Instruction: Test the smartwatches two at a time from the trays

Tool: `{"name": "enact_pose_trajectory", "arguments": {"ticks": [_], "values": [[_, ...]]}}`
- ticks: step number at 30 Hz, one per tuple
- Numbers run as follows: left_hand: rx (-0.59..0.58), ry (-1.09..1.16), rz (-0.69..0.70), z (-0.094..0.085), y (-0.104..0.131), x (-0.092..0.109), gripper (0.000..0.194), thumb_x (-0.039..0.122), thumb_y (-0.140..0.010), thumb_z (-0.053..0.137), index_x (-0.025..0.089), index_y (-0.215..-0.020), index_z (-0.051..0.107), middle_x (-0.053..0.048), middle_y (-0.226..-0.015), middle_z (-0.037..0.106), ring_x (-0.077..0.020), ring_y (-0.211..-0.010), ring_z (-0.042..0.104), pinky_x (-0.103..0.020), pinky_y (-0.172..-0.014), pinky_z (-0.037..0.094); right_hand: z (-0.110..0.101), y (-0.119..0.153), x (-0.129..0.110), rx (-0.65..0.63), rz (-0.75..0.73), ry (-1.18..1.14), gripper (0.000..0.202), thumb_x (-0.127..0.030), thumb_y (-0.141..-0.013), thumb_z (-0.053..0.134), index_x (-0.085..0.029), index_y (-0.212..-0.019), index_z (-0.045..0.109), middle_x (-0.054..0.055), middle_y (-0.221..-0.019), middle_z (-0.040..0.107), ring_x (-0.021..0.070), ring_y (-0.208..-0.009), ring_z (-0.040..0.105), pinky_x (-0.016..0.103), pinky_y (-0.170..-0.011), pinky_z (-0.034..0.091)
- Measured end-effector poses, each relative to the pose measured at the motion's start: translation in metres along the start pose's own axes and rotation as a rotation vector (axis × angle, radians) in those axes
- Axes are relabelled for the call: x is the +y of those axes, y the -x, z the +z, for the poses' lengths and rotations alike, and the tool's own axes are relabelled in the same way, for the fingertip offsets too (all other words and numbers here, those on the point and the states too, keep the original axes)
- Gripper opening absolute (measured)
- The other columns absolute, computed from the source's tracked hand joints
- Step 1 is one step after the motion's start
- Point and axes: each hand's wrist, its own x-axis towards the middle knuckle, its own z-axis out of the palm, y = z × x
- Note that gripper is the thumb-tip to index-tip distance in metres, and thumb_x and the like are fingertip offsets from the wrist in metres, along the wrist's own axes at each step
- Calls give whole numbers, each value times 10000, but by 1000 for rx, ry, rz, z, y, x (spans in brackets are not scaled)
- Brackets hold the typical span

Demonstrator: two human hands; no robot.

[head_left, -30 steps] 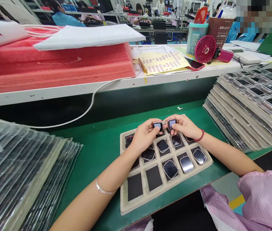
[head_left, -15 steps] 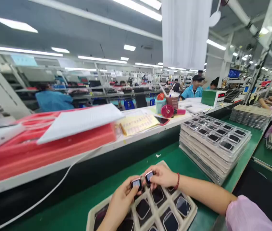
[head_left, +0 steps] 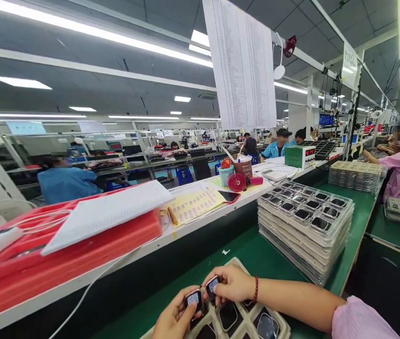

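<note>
My left hand (head_left: pixel 175 314) is closed on a small square smartwatch (head_left: pixel 193 298) without a strap, its screen lit with a code-like pattern. Close beside it, my right hand (head_left: pixel 233 284) pinches a second lit smartwatch (head_left: pixel 213 285), the thumb on its screen. Both are held just above a beige moulded tray (head_left: pixel 284 329) on the green bench. Dark square watches, among them one with a pale rim (head_left: pixel 267 326), lie in the tray's compartments. The lower part of the tray is cut off by the picture's edge.
Right of my hands stands a tall stack of trays (head_left: pixel 302 235), the top one clear and full of watches. A raised white shelf (head_left: pixel 192 226) carries red foam (head_left: pixel 115 238), paper sheets, a phone (head_left: pixel 230 196) and a pink fan (head_left: pixel 237 182). Co-workers sit farther off.
The view has tilted up, so my hands and the tray sit lower in the picture. Both hands still hold the same two watches over the tray.
</note>
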Motion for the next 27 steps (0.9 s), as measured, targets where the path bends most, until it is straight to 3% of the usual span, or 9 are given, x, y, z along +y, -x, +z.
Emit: {"name": "enact_pose_trajectory", "arguments": {"ticks": [7, 10, 13, 17, 19, 21, 24, 27], "values": [[28, -9, -23, 1, 3, 11, 494, 499, -619, 773, 165, -962, 649, -37, -684, 693, -192, -570, 638, -251, -465, 437, -1, 5, -15, 14, -22, 15, 211, -190, -854, 605, -161, -1063, 616, 2, -842, 675, 49, -510, 565, 145, -463, 437], [57, 34, 10, 2, 3, 9, 415, 478, -710, 697, 145, -954, 656, -55, -758, 697, -162, -600, 633, -230, -472, 432, -4, 8, -20, 34, -24, 17, 193, -308, -901, 564, -151, -1007, 606, 9, -779, 663, 55, -471, 523, 159, -435, 407], [43, 106, 14, 2, -2, -3, 398, 289, -676, 681, 162, -1046, 611, -48, -876, 700, -157, -677, 666, -207, -484, 426, -7, 9, -18, 9, -83, 49, 273, -264, -843, 600, -160, -1094, 571, 27, -860, 683, 65, -503, 506, 185, -471, 432], [29, 141, 46, 2, -3, -13, 489, 117, -593, 617, 186, -1074, 563, -26, -977, 688, -143, -798, 682, -238, -667, 516, -8, 13, -13, -65, -127, 71, 545, -112, -712, 582, -179, -1248, 514, 76, -1073, 685, 94, -679, 604, 202, -575, 492], [34, 127, 56, 2, -2, -13, 471, 124, -607, 650, 179, -1066, 563, -34, -986, 694, -158, -876, 684, -285, -804, 530, -9, 14, -12, -87, -108, 59, 568, -107, -708, 557, -191, -1268, 515, 72, -1085, 681, 108, -728, 638, 212, -599, 518], [42, 102, 51, 2, 0, -11, 437, 174, -635, 706, 171, -1051, 572, -47, -976, 704, -177, -916, 682, -306, -843, 524, -10, 15, -12, -85, -79, 39, 512, -140, -751, 533, -194, -1260, 531, 51, -1019, 689, 114, -725, 655, 221, -598, 539], [27, 81, 6, 1, 1, -9, 352, 278, -697, 715, 166, -1008, 594, -41, -871, 703, -171, -771, 676, -272, -679, 514, -11, 15, -15, -44, -62, 51, 355, -196, -821, 498, -179, -1168, 576, 33, -922, 702, 95, -615, 619, 208, -530, 516], [36, 91, -21, 1, 1, -11, 320, 271, -745, 619, 168, -1048, 603, -38, -840, 697, -151, -656, 641, -232, -517, 433, -11, 15, -18, 20, -106, 165, 247, -180, -795, 560, -163, -1037, 606, 20, -848, 697, 80, -557, 555, 198, -506, 473]]}}
